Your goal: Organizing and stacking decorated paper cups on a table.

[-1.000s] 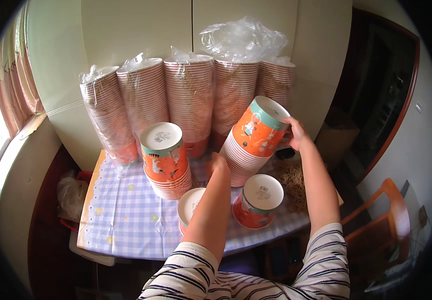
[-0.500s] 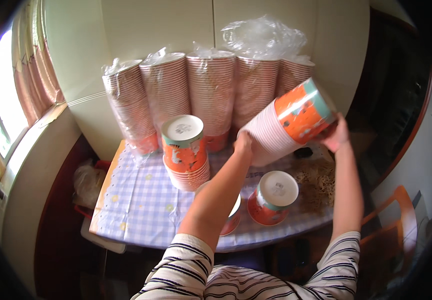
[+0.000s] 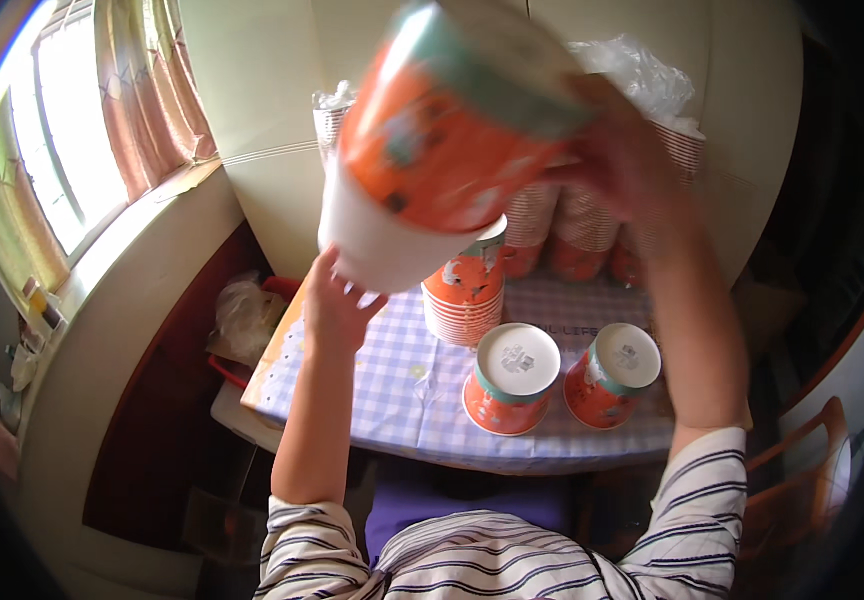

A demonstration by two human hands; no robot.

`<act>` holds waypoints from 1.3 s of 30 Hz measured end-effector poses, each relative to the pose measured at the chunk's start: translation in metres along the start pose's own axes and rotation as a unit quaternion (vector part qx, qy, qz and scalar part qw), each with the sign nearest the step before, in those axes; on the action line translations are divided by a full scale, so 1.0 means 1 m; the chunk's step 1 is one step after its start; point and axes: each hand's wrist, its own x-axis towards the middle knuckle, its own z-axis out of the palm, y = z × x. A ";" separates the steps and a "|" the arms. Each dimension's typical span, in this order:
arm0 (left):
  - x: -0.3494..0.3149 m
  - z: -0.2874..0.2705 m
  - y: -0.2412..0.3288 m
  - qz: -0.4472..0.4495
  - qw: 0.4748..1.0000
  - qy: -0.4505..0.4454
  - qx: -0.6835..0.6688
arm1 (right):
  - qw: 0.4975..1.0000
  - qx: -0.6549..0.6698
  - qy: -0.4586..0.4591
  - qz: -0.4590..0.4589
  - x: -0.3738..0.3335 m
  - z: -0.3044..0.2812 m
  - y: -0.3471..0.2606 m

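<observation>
Above the blue checked tablecloth (image 3: 392,415), from way over here I see the cup stack (image 3: 442,165) now swung up closer, so it's a two-hander: right hand (image 3: 617,150) grasping the base end, left hand (image 3: 337,308) at the lower end (gripping or propping, can't tell).

A short line of dark capital letters (image 3: 570,328) stood printed on the checked tablecloth (image 3: 392,405), just behind and to the right of the centre tub (image 3: 512,378), its left end running up to that tub's edge. The centre tub's own pale base bore a grey printed mark (image 3: 519,357), too small to read. The tub to its right (image 3: 614,378) carried a similar grey mark on its base, equally illegible. On the lifted tub (image 3: 442,150), above the centre tub, blur hid any wording.
</observation>
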 end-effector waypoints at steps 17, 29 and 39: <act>0.026 -0.219 -0.093 -0.210 0.948 0.221 -0.088 | 0.970 -0.111 0.006 0.215 0.079 0.173 0.252; -0.050 -0.174 -0.128 -0.019 0.958 0.285 0.016 | 0.928 -0.301 -0.202 0.083 -0.028 0.100 0.160; -0.104 -0.034 -0.156 0.292 0.784 -0.184 0.516 | 0.703 -0.695 0.034 0.148 -0.212 -0.091 0.111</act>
